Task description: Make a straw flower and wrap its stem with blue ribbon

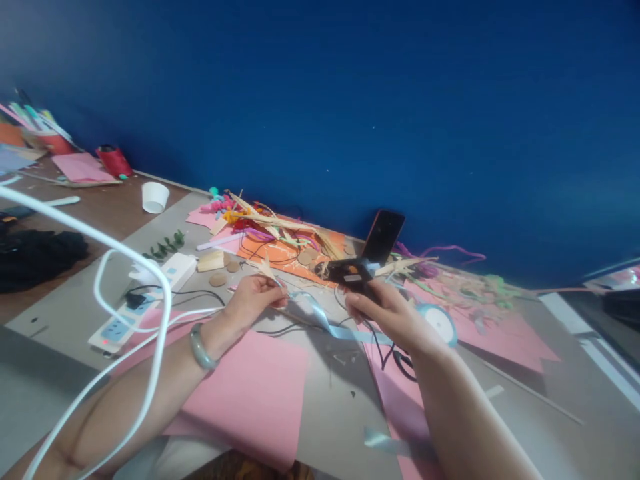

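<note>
My left hand (257, 293) is closed in a pinch on a pale dried husk strip (265, 268), which sticks up from the fingertips. A light blue ribbon (325, 320) runs from those fingertips to the right, twisting once and passing under my right hand (383, 310). That hand is wrapped round a black hot glue gun (350, 272), its nozzle turned left towards the husk; the palm hides its handle. Beyond the right wrist lies the ribbon's spool (440, 325). A pink paper sheet (250, 393) lies below my left hand.
A white power strip (145, 300) and a looping white cable (163, 320) are at left. Husks and pipe cleaners heap on orange board (255, 250) at the back. A phone (384, 235) leans on the blue wall. A white cup (155, 198) stands back left.
</note>
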Demonstrator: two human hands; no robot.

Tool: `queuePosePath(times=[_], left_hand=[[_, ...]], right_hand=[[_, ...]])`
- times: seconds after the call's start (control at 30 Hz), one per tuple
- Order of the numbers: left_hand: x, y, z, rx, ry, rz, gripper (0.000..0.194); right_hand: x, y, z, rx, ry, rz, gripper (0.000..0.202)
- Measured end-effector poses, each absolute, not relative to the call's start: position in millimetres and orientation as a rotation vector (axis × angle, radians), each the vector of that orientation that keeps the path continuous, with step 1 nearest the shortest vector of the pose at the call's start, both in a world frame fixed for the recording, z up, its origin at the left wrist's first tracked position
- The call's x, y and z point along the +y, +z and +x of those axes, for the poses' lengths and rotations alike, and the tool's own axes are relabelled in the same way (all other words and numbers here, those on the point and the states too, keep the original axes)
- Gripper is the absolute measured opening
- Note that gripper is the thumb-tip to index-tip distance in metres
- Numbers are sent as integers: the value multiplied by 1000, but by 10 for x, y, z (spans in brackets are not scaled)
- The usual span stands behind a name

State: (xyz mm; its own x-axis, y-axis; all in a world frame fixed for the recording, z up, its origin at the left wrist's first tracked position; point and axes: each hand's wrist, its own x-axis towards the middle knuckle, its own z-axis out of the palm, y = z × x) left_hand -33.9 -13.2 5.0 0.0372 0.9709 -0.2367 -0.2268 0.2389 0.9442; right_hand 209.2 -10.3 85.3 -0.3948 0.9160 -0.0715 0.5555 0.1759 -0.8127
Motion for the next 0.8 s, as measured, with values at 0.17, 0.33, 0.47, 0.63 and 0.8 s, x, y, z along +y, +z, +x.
queuePosePath(times=[0.17,0.33,0.47,0.63,0.8], left_hand=[[-141,42,-338,1161,1123,893,24],[-146,40,-347,1154,1113,917,24],[-145,31,-353,1144,1127,913,26],[-142,23,-358,1117,1140,926,26],[-144,24,-367,1096,1146,934,24]], right_hand=[[-132,876,2096,-1991,1349,-1278,30],[-135,830,2073,-2093,1317,-1262,33],[-180,786,2005,-2142,1242,-1307,34],[-222,756,1958,-2164,1148,-1325,34],[-217,764,1963,-2206,1117,-1328,33]])
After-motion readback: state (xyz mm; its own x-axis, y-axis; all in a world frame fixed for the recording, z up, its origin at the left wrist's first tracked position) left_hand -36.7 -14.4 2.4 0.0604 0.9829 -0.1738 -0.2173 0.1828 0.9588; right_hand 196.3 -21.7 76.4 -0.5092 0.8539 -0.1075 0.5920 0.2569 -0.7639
